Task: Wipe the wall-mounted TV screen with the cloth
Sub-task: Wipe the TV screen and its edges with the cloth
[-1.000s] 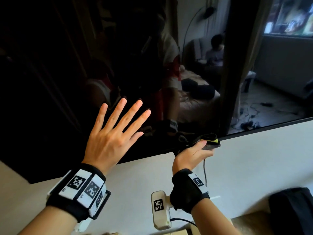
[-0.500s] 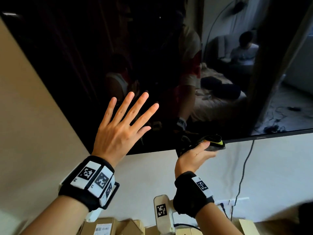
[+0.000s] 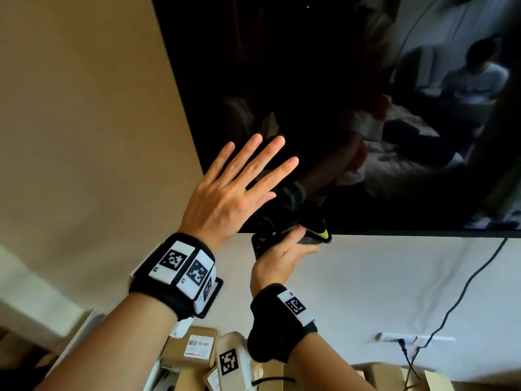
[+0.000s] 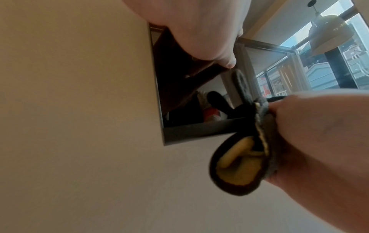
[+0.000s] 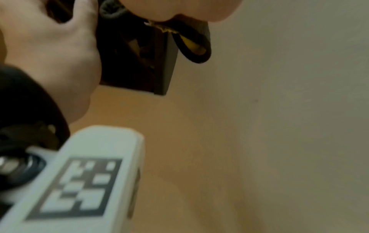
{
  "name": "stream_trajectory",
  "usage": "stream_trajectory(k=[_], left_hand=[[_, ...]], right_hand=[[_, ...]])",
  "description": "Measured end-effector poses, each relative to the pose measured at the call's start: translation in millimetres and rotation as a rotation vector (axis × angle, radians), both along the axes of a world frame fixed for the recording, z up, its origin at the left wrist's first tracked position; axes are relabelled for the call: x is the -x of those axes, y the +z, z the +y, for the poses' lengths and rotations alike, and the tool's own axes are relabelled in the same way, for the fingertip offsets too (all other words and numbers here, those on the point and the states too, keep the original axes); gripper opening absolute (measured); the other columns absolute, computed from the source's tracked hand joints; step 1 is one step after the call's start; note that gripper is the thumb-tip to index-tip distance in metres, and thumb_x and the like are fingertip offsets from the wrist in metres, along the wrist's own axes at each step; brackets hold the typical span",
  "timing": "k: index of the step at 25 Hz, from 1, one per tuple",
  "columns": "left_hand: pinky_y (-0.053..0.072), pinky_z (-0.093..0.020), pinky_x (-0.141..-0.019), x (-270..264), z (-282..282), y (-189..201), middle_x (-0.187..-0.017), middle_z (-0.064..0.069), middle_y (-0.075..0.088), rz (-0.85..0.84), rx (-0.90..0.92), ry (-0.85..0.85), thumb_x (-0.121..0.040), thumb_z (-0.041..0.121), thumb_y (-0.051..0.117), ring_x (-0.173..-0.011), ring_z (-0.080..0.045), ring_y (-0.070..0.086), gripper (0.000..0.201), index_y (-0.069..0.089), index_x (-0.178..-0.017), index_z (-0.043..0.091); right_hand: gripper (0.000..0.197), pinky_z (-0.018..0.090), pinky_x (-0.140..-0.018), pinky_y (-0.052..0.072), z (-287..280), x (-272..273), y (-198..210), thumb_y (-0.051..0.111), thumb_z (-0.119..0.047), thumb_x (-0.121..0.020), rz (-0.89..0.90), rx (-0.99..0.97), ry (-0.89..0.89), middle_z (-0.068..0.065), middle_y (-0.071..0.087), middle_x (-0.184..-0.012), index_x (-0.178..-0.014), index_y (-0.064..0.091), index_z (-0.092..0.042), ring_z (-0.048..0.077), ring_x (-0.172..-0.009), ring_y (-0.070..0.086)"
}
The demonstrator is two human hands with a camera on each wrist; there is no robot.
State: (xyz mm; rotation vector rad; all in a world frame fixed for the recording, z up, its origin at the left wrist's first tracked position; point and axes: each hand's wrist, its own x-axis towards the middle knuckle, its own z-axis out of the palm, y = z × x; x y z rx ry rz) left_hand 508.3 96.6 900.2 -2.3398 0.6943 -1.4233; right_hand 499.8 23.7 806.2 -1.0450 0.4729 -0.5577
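Observation:
The black TV screen (image 3: 324, 80) hangs on the wall and reflects the room. My left hand (image 3: 248, 170) lies flat with its fingers spread against the screen's lower left corner. My right hand (image 3: 284, 249) grips a dark cloth (image 3: 317, 235) with a yellow inside, pressed at the screen's bottom edge just right of the left hand. In the left wrist view the cloth (image 4: 239, 165) hangs folded below the TV's corner (image 4: 189, 134). The right wrist view shows the cloth (image 5: 191, 47) against the TV's frame (image 5: 163, 71).
A beige wall (image 3: 84, 122) lies left of the TV. A black cable (image 3: 465, 283) drops from the TV to a wall socket (image 3: 408, 338). Several cardboard boxes (image 3: 197, 348) sit below my wrists.
Both hands have moved left along the screen's bottom edge to its lower left corner. The right hand still holds the cloth, and the left hand stays flat.

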Motion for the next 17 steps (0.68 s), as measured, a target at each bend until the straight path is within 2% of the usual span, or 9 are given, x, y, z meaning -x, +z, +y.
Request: stream_trajectory(k=[1,3,5,7,10,13,14,15,17], left_hand=[[0.026,-0.042,-0.119,1.7,1.6,-1.4,-0.157,0.0,0.03,0.007,0.004,0.004,-0.1,0.037,0.053,-0.146,-0.022,0.027,0.054,0.034,-0.151,0.03],[0.026,-0.042,-0.119,3.5,4.5,-4.3,-0.158,0.001,0.028,0.021,0.012,0.004,-0.101,0.036,0.053,-0.146,-0.021,0.025,0.054,0.033,-0.151,0.031],[0.027,-0.042,-0.119,3.1,6.8,-4.6,-0.158,0.001,0.028,0.034,0.005,0.006,-0.102,0.036,0.051,-0.146,-0.021,0.025,0.053,0.032,-0.151,0.031],[0.027,-0.042,-0.119,3.0,7.5,-4.4,-0.158,0.001,0.028,0.033,-0.01,0.02,-0.102,0.036,0.05,-0.146,-0.02,0.025,0.052,0.033,-0.151,0.03],[0.025,-0.043,-0.119,4.6,6.8,-5.2,-0.158,-0.001,0.029,0.064,0.02,-0.002,-0.102,0.033,0.051,-0.147,-0.022,0.024,0.052,0.033,-0.151,0.029],[0.025,-0.046,-0.119,7.5,6.7,-3.7,-0.158,-0.004,0.03,0.108,0.041,-0.032,-0.102,0.026,0.052,-0.147,-0.025,0.024,0.052,0.035,-0.151,0.025],[0.027,-0.047,-0.118,9.1,5.0,-1.2,-0.157,-0.005,0.032,0.138,0.065,-0.054,-0.102,0.024,0.053,-0.146,-0.025,0.026,0.05,0.038,-0.15,0.023],[0.029,-0.047,-0.117,13.4,2.6,0.2,-0.156,-0.006,0.034,0.163,0.101,-0.097,-0.102,0.021,0.052,-0.146,-0.026,0.028,0.047,0.041,-0.148,0.02],[0.035,-0.045,-0.114,26.0,-1.2,1.1,-0.153,-0.009,0.038,0.183,0.184,-0.18,-0.102,0.013,0.051,-0.143,-0.026,0.033,0.042,0.046,-0.144,0.013]], right_hand=[[0.036,0.018,-0.084,0.037,8.7,1.6,0.7,0.03,-0.038,-0.098,-0.006,0.017,0.002,0.007,0.049,-0.122,-0.126,0.027,-0.015,0.019,-0.107,0.049],[0.031,0.003,-0.076,0.033,24.4,6.7,2.3,0.032,-0.028,-0.1,-0.015,0.033,0.025,0.0,0.048,-0.115,-0.128,0.027,-0.015,0.01,-0.101,0.047],[0.027,-0.003,-0.072,0.029,37.9,11.1,1.8,0.031,-0.021,-0.101,-0.032,0.054,0.074,-0.005,0.046,-0.112,-0.127,0.027,-0.016,0.005,-0.098,0.045],[0.025,0.001,-0.078,0.032,50.3,13.3,0.6,0.031,-0.024,-0.101,-0.056,0.066,0.148,-0.002,0.048,-0.114,-0.124,0.028,-0.018,0.01,-0.103,0.047],[0.042,0.016,-0.085,0.039,66.3,14.0,-1.9,0.032,-0.034,-0.094,-0.045,0.091,0.223,0.004,0.051,-0.117,-0.126,0.03,-0.008,0.02,-0.106,0.051],[0.024,0.007,-0.081,0.037,64.2,17.5,-7.4,0.035,-0.02,-0.1,-0.116,0.153,0.385,-0.013,0.051,-0.11,-0.123,0.028,-0.02,0.012,-0.101,0.052],[0.024,0.009,-0.082,0.039,61.1,18.3,-13.4,0.036,-0.02,-0.1,-0.137,0.184,0.458,-0.015,0.052,-0.11,-0.123,0.029,-0.022,0.009,-0.101,0.053],[0.026,0.015,-0.086,0.041,56.2,19.3,-19.7,0.036,-0.025,-0.1,-0.143,0.227,0.524,-0.012,0.055,-0.112,-0.126,0.032,-0.022,0.009,-0.102,0.053],[0.034,0.029,-0.088,0.043,43.3,18.5,-30.5,0.036,-0.037,-0.098,-0.134,0.336,0.633,0.002,0.058,-0.116,-0.126,0.035,-0.018,0.016,-0.104,0.054]])
